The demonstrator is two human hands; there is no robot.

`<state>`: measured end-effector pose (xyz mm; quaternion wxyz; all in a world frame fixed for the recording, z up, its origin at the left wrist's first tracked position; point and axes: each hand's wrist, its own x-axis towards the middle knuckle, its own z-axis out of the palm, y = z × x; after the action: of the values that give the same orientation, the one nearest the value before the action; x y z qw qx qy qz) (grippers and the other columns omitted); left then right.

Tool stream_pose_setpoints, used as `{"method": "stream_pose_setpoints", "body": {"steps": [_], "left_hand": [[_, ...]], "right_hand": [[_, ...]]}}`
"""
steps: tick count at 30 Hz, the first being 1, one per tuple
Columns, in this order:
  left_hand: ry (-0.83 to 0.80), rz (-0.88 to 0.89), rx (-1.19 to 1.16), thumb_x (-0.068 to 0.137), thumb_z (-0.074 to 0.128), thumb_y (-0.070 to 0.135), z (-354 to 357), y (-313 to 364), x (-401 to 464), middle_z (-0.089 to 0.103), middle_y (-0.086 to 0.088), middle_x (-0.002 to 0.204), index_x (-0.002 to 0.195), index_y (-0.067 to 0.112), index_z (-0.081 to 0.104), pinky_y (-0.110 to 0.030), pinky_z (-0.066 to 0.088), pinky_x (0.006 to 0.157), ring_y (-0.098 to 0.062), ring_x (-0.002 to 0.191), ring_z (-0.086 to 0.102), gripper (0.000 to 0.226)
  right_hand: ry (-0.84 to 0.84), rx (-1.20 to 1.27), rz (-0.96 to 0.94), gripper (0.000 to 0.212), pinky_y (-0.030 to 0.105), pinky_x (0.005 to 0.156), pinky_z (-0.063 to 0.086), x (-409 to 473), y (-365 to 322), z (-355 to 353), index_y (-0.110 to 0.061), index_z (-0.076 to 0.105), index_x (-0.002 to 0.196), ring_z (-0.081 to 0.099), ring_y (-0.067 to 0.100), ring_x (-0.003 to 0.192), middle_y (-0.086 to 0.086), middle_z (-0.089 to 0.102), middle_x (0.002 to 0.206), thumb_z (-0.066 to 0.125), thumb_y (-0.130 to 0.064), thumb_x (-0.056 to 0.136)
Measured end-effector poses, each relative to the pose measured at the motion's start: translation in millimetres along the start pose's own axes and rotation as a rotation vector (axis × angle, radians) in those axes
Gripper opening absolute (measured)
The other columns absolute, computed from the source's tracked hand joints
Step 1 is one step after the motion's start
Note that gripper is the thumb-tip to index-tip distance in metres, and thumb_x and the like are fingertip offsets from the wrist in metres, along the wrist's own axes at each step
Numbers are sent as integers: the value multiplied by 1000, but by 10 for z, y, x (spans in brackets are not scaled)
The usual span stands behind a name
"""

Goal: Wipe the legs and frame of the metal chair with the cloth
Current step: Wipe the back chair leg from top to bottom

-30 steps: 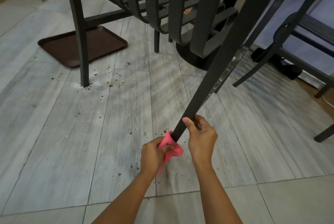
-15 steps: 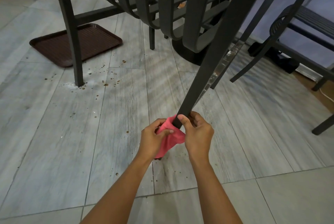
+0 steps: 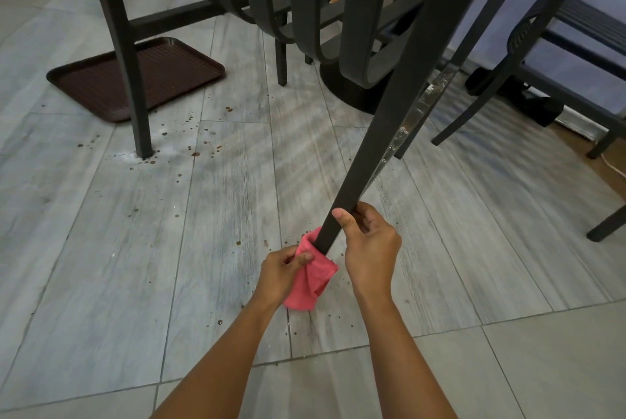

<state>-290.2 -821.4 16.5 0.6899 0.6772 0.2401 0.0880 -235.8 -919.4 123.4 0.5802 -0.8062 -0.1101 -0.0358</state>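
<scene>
A dark metal chair (image 3: 305, 5) stands over the tiled floor, its slatted seat filling the top of the view. One of its legs (image 3: 382, 120) slants down toward me. A pink cloth (image 3: 313, 274) is wrapped around the foot of that leg, hiding its tip. My left hand (image 3: 283, 271) pinches the cloth from the left. Just above the cloth, my right hand (image 3: 367, 246) grips the leg, thumb on its front face. Another chair leg (image 3: 123, 56) stands upright at the left.
A brown ribbed tray (image 3: 172, 70) lies on the floor behind the left leg. Brown specks and white residue dot the tiles (image 3: 189, 147). A second dark chair (image 3: 559, 46) stands at the right. A round black table base (image 3: 349, 90) sits behind.
Both hands rose a little along the leg half a second ago, then slid back down; the cloth again covers the leg's foot. The chair and tray have not moved.
</scene>
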Motion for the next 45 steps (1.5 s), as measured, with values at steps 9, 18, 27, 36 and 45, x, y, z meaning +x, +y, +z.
{"method": "stream_pose_setpoints", "body": {"steps": [9,18,27,36,45], "left_hand": [[-28,-121,53,91,53,31,8,-137,-20,71,-19,89,89,1,70,-31,50,76,-34,88,65,35],[51,-100,94,88,59,28,15,-153,-62,72,-17,83,83,5,70,-39,53,76,-34,82,67,25],[188,-129,196,85,63,36,33,-103,-169,65,1,66,69,18,63,-25,46,60,-16,65,61,24],[146,-135,199,87,61,34,125,13,-336,67,-8,74,78,16,60,-37,56,69,-21,73,66,20],[64,-71,293,90,56,32,-17,369,-405,66,14,73,73,29,67,-13,45,63,-2,71,61,20]], "right_hand": [[-16,16,18,28,3,67,45,2,-20,-5,-11,68,106,62,-6,79,-16,65,84,69,-24,81],[-55,37,57,29,3,71,44,-60,5,-13,-21,64,112,59,-12,87,-23,62,92,65,-29,83],[157,31,324,35,2,63,42,-876,565,245,-22,60,71,59,0,71,-5,64,77,55,10,84],[4,-153,152,44,23,93,46,-1024,821,529,-19,52,127,50,9,115,-5,50,128,60,-9,86],[59,107,237,33,28,83,55,-899,720,288,-32,69,101,65,6,95,-5,70,98,51,-6,93]]}}
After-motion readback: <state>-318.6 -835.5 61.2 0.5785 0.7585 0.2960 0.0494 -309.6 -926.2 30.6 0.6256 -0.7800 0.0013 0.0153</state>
